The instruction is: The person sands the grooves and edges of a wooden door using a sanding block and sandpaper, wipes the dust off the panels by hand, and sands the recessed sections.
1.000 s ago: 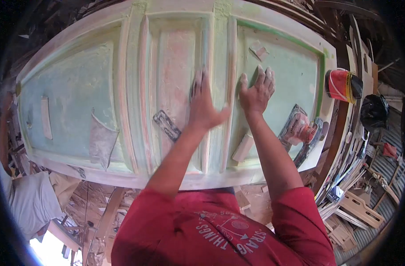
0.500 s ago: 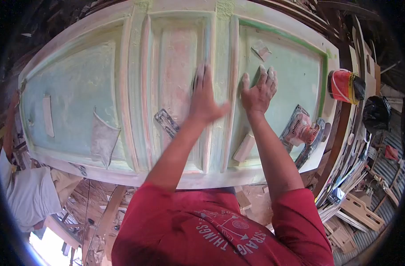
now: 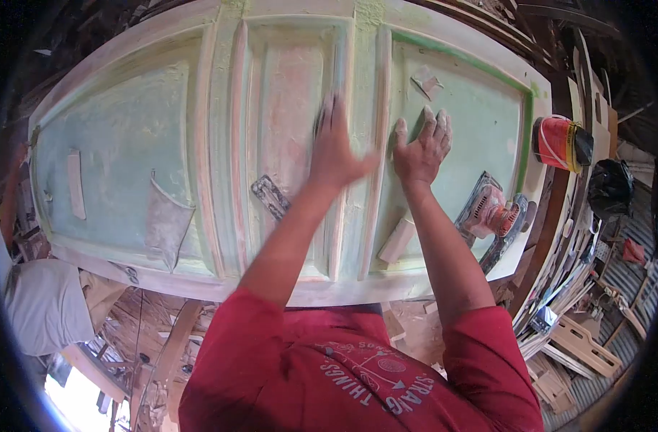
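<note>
My left hand (image 3: 334,155) is on the raised moulding at the right side of the narrow middle panel (image 3: 289,93). Its fingers are straight and pressed together, with the thumb out to the side; motion blurs it. A dark edge shows beside the fingers, but whatever lies under them is hidden. Flat on the pale green right panel (image 3: 480,122) rests my right hand (image 3: 421,151), fingers spread and dusty, holding nothing. Just beyond its fingertips lies a crumpled scrap of sandpaper (image 3: 427,83). A dark, speckled flat block (image 3: 271,196) sits beside my left forearm.
An orange power sander (image 3: 491,210) rests at the panelled door's lower right. A wooden block (image 3: 398,240), a worn grey sheet (image 3: 169,225) and a pale strip (image 3: 77,185) lie on the door. A red bucket (image 3: 561,142) stands at its right edge; timber offcuts lie beyond.
My left hand has shifted slightly up along the moulding, still blurred. My right hand stays flat in nearly the same place. The camera view has moved a little.
</note>
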`<state>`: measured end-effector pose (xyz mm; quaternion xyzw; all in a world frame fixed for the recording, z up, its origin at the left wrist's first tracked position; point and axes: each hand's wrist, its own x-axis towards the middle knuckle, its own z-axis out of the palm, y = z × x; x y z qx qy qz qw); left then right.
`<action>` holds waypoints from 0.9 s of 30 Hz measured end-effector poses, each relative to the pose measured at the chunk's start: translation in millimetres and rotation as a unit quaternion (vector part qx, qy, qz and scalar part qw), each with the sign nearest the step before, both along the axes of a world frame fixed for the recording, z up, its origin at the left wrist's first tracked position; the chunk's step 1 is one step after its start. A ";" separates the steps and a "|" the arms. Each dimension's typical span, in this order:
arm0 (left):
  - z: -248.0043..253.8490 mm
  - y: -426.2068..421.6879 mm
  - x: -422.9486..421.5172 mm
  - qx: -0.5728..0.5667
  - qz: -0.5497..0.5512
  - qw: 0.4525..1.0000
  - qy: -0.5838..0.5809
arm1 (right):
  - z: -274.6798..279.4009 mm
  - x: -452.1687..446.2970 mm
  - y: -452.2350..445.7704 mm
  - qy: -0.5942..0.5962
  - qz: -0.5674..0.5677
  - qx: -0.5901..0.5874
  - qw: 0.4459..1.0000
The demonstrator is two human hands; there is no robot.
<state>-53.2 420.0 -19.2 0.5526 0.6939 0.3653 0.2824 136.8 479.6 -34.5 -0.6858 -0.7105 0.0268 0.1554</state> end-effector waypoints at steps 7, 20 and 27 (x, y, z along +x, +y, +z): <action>5.1 40.2 -12.2 -0.042 -0.018 0.999 -0.018 | 0.9 -2.2 2.3 0.001 -0.004 -0.007 1.000; 2.4 72.6 -19.3 -0.029 -0.008 0.999 -0.027 | 2.5 1.0 -1.2 0.003 0.000 -0.002 1.000; 13.8 -82.1 11.2 -0.030 -0.054 0.998 -0.016 | 1.8 -1.1 0.3 -0.011 0.001 0.005 1.000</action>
